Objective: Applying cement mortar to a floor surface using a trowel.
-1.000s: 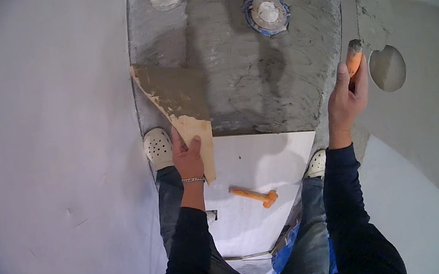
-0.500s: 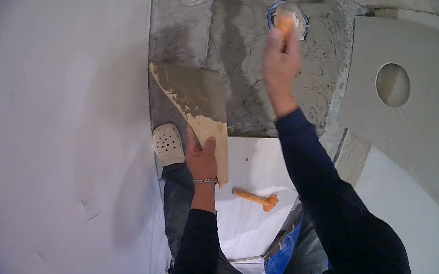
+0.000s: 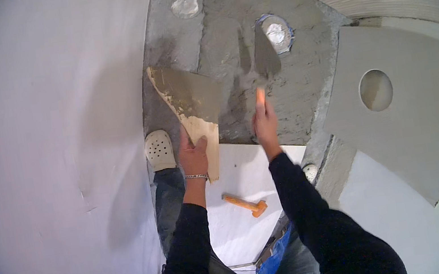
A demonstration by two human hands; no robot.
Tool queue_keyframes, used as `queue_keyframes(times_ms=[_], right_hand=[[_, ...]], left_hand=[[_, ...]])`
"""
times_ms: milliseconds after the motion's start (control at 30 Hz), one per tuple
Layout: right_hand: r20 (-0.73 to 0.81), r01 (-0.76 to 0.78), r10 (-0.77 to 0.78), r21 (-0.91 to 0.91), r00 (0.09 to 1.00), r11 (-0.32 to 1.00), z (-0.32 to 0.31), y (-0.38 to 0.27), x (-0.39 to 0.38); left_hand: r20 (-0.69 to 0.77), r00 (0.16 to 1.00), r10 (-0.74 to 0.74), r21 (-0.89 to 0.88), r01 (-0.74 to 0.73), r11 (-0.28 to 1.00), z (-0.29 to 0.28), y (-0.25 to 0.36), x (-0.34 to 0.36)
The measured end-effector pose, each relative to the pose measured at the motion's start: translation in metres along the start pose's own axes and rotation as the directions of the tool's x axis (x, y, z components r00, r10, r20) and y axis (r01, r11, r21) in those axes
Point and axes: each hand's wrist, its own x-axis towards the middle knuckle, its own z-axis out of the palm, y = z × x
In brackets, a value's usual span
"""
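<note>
My left hand [image 3: 194,155] is closed around the bare lower end of a thin wooden board [image 3: 190,98], whose upper part is coated with grey mortar. In my right hand [image 3: 266,124] is the orange handle of a trowel [image 3: 266,58]. The trowel's grey blade points away from me, over the wet mortar bed [image 3: 298,87]. Just beyond the blade, a round pipe opening [image 3: 276,33] with a blue rim and white stuffing sits in the mortar. Whether the blade touches the mortar I cannot tell.
An orange mallet [image 3: 246,204] lies on a white tile [image 3: 240,234] between my legs. At right leans or lies a large grey tile [image 3: 338,89] with a round hole. A white wall [image 3: 58,134] runs along the left. A white plugged circle [image 3: 185,6] shows farther off.
My right hand has come back toward me from beside the pipe opening, and the trowel blade now shows over the mortar. My left hand still holds the board in nearly the same place.
</note>
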Motion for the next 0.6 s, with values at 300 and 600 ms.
queue_keyframes(times_ms=[300, 600], right_hand=[[0.091, -0.58, 0.582, -0.047, 0.808, 0.813, -0.077, -0.071, -0.196], [0.318, -0.572, 0.528, 0.059, 0.788, 0.818, -0.166, -0.183, -0.289]], left_hand=[[0.14, 0.967, -0.213, -0.11, 0.229, 0.967, -0.001, -0.013, -0.033], [0.146, 0.972, -0.187, -0.235, 0.217, 0.947, 0.058, 0.021, -0.227]])
